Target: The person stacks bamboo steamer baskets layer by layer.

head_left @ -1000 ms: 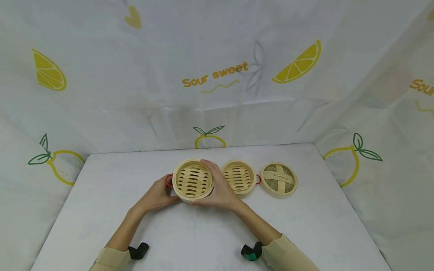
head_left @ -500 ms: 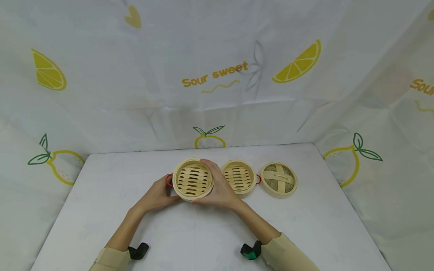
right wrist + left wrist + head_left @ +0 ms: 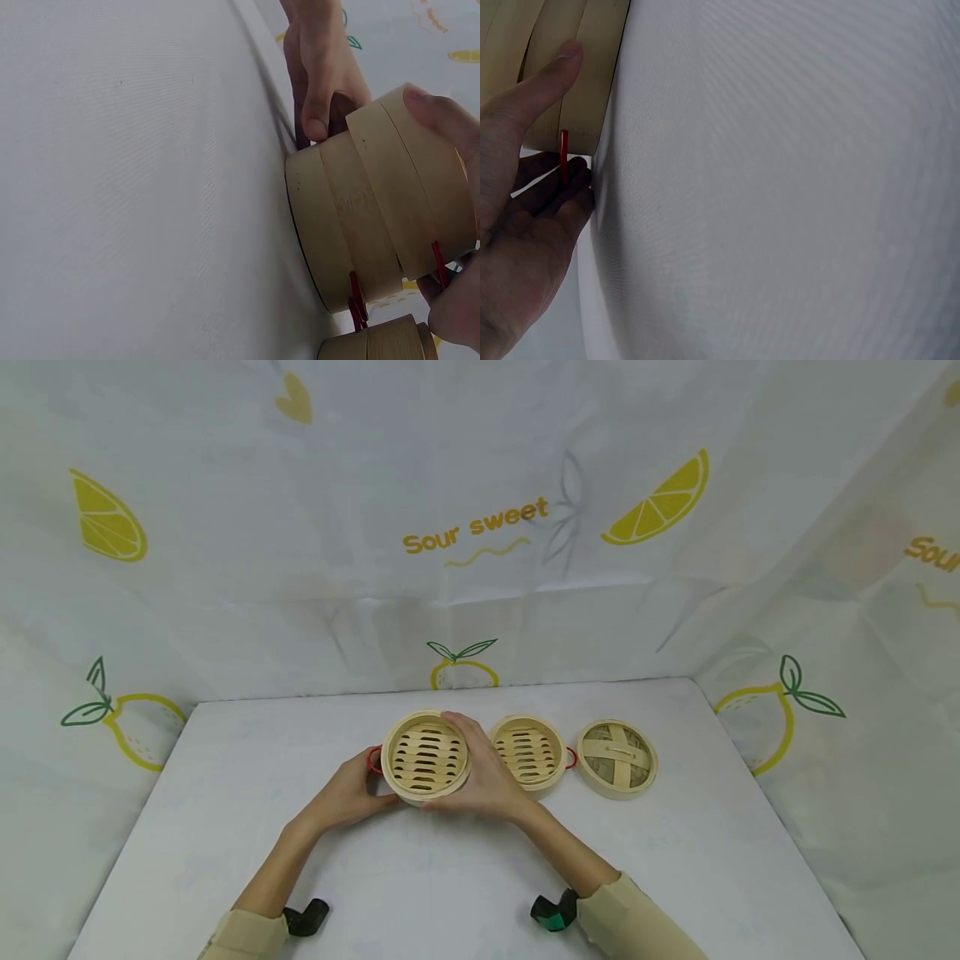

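In the head view, a round bamboo steamer basket (image 3: 430,758) with a slatted floor sits left of the table's middle. The right wrist view shows it as the upper basket (image 3: 409,180) of a stack, slightly offset on a lower steamer basket (image 3: 322,217) that stands on the table. My right hand (image 3: 486,781) grips the upper basket from the right, thumb in front and fingers behind. My left hand (image 3: 348,793) holds the lower one from the left, its thumb on the wall and its fingers around by the red handle (image 3: 564,154).
Close on the right stands another slatted steamer basket (image 3: 528,752) with a red handle. Beyond it lies a woven bamboo lid (image 3: 618,758) with a crossed strap. A white cloth backdrop (image 3: 337,552) printed with lemons rises behind the white table (image 3: 420,893).
Both hands keep their hold on the stacked baskets. The upper basket and my right hand have shifted very slightly left; the other basket and the lid stay put.
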`<state>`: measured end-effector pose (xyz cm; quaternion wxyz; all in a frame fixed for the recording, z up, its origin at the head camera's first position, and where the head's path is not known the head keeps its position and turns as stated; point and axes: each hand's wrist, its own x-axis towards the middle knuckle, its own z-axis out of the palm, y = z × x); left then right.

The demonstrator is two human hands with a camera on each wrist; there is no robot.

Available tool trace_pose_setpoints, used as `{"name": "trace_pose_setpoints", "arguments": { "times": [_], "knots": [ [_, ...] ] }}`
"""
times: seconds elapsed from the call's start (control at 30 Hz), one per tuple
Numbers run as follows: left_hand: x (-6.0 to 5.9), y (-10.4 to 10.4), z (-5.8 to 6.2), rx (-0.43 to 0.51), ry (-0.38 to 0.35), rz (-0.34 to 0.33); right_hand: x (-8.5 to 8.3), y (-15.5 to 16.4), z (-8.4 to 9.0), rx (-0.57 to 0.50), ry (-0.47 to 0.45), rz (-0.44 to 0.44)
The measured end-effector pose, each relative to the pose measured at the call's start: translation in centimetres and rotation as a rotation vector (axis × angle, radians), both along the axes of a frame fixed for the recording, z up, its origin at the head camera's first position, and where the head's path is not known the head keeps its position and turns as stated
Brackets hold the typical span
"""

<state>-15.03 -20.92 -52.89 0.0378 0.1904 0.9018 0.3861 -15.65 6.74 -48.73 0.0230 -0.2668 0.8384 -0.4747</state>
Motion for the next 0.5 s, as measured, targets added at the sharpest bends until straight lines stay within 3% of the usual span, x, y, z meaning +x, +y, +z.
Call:
{"name": "trace_pose_setpoints", "arguments": {
  "times": [0.5],
  "knots": [
    [0.07, -0.05, 0.04, 0.011, 0.011, -0.002, -0.41, -0.35, 0.35, 0.02, -0.025, 0.006]
  ]
}}
